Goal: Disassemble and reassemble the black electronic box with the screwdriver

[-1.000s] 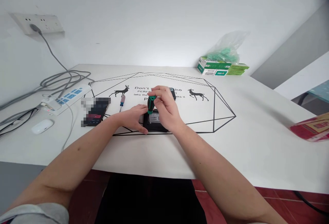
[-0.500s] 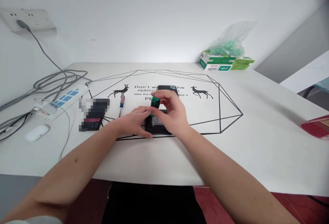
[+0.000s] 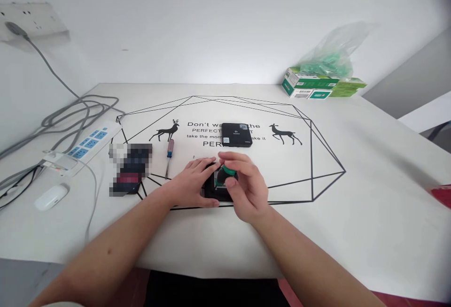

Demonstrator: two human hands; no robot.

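A flat black box (image 3: 222, 197) with a white label lies on the table, partly covered by both hands. My left hand (image 3: 193, 182) grips its left side, thumb at the near edge and fingers toward the far edge. In my right hand (image 3: 249, 187) is a screwdriver (image 3: 228, 173) with a green and black handle. Thumb and fingers close round that handle, which stands roughly upright over the box. The tip is hidden. Just beyond lies a second flat black box (image 3: 237, 136) with a small sticker on top.
Left of my hands lie a second screwdriver (image 3: 169, 157) with a red and blue handle and a partly blurred phone (image 3: 136, 168). Farther left are a power strip (image 3: 88, 145), cables (image 3: 75, 110) and a white case (image 3: 51, 197). Green-white boxes (image 3: 310, 84) with a plastic bag stand back right.
The camera view has shifted a little. My right hand and the screwdriver sit lower relative to the rear black box, which now shows fully. My left hand stays on the near box.
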